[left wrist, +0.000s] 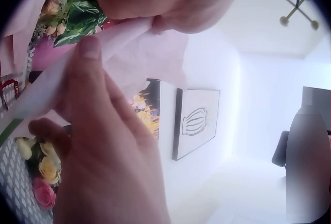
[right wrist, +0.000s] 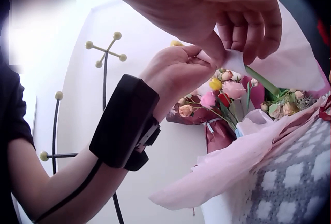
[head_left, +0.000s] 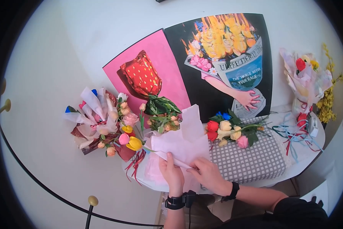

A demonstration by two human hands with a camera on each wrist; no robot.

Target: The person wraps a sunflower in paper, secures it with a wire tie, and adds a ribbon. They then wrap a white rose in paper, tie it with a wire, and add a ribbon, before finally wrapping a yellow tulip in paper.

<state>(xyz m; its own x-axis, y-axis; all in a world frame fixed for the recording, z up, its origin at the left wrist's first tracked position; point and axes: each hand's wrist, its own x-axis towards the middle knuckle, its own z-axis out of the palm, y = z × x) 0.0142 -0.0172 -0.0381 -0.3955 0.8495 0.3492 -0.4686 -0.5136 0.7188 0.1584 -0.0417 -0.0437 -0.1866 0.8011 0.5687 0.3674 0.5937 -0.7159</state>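
Both hands hold a sheet of pale pink wrapping paper (head_left: 179,143) over the near side of the table. My left hand (head_left: 173,175) grips its folded lower edge, thumb on top. To the right, my right hand (head_left: 209,173) pinches the same rolled edge between thumb and fingers. A green stem (right wrist: 264,82) sticks out of the rolled paper, and in the head view it runs toward a yellow tulip (head_left: 134,144). Inside the roll the rest of the stem is hidden. More pink paper (right wrist: 207,177) hangs below the hands in the right wrist view.
Loose roses (head_left: 225,131) lie on a grey checked cloth (head_left: 251,164) at right. A wrapped bouquet (head_left: 97,118) with flowers stands left, another bouquet (head_left: 305,80) far right beside tangled ribbons (head_left: 293,133). Two pictures (head_left: 221,68) lean on the wall. A black rack (head_left: 89,213) stands at left.
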